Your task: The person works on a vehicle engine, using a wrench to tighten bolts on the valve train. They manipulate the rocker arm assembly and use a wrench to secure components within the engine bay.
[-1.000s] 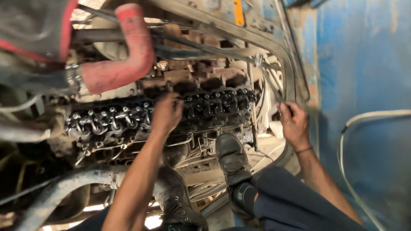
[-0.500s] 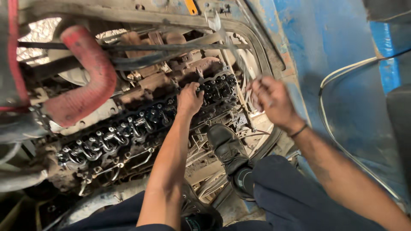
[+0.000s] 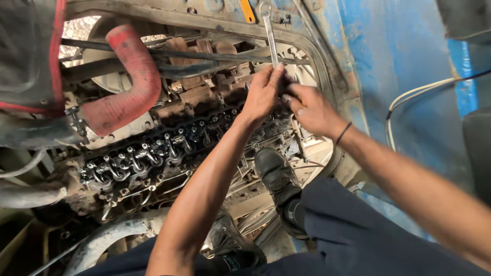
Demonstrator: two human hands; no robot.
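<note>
An open engine with a row of oily rocker arms fills the left half of the head view. My left hand grips the lower end of a long silver spanner that points up toward the bay's rim. My right hand sits just right of it, fingers curled at the spanner's lower end over the far end of the rocker row. A black band is on my right wrist. What the spanner's lower end sits on is hidden by my hands.
A red rubber hose curves over the engine's upper left. Dark pipes cross above the rockers. My black shoe stands inside the bay beside the engine. A blue metal panel with a white cable rises on the right.
The view has swung and closed in. My right hand moved left from the bay's edge to meet the left hand, and both now sit at the spanner over the engine's far end.
</note>
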